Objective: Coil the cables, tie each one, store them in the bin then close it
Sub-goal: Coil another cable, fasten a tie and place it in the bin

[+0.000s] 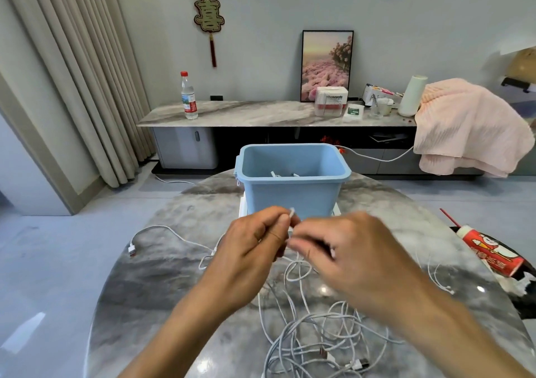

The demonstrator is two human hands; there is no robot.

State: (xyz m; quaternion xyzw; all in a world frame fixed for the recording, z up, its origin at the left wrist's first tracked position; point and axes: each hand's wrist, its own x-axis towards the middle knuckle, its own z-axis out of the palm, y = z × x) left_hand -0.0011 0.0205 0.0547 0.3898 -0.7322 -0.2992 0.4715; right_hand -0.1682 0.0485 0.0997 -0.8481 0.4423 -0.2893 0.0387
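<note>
So both hands are up in front of the bin, close together, working on the same bit of white cable. The left hand (255, 241) has its thumb and fingers pinched on the cable with a small white tip poking up just above the fingertips; could be a plug end or the end of a tie, it's too small to say. The right hand (345, 250) is a bit blurred, fingers curled in toward the left hand's pinch, and it looks like it's gripping the same strand or a tie, though I can't make out exactly which. My read is we're in the tying step for one cable, or right at the finish of winding it. Next move probably calls for keeping the loops pinched tight while the tie gets cinched, otherwise the coil springs open. The held cable (295, 270) droops down from the hands in a few loose loops to the table. Nearer the camera there's a whole tangle of white cables (313, 340), thin and floppy, crossing over each other, with a couple of plugs showing, so plenty left to do. One more white cable (162, 229) runs off to the left with a red-tipped USB plug at its end. The blue bin (293, 186) sits just beyond the hands on the marble table (145, 290), open, with a bit of white cable already in the bottom. It appears to stand on something white, maybe the lid, can't tell. A red tube (490, 253) lies at the right edge.
</note>
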